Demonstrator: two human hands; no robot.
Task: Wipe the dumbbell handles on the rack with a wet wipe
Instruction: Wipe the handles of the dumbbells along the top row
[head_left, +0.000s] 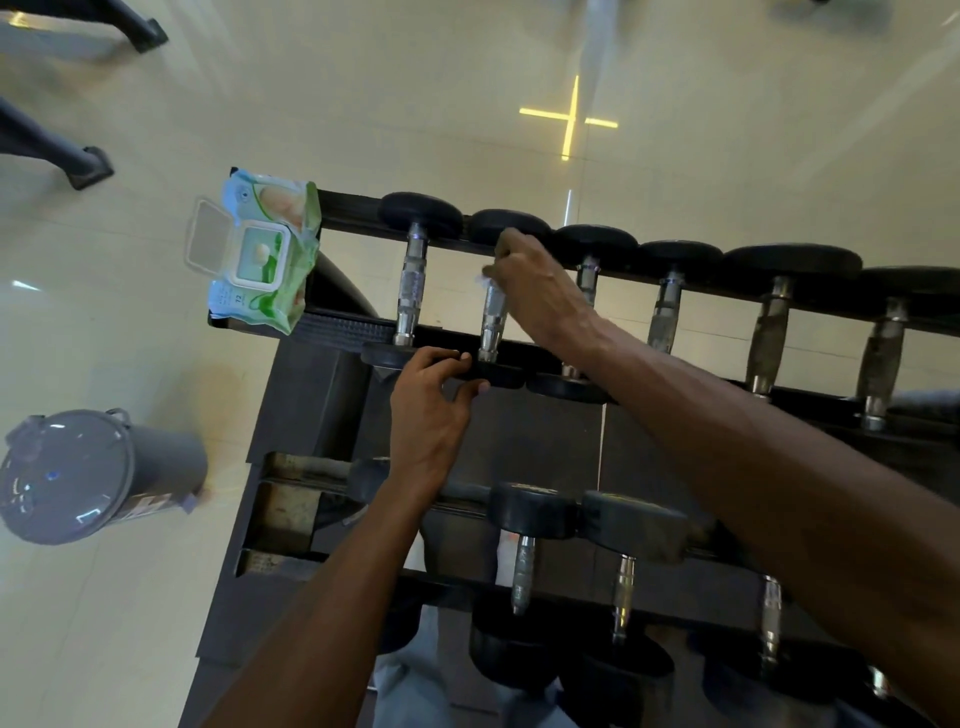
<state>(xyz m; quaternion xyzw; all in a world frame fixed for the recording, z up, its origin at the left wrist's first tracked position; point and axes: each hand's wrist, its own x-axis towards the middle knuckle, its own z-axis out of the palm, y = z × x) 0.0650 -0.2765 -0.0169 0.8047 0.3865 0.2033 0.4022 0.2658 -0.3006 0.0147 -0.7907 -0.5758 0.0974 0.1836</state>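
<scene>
A black dumbbell rack (343, 327) holds a top row of several dumbbells with chrome handles. My right hand (530, 283) grips a white wet wipe (482, 278) around the upper part of the second dumbbell's handle (491, 322) from the left. My left hand (428, 410) holds the near black end of that same dumbbell (498, 375), fingers curled over its edge. The first dumbbell's handle (410, 291) stands free to the left. Most of the wipe is hidden under my fingers.
An open wet wipe pack (260, 249) lies on the rack's left end. A grey lidded bin (88, 473) stands on the floor to the left. A lower rack row holds more dumbbells (530, 519). Dark equipment legs (88, 166) sit at the top left.
</scene>
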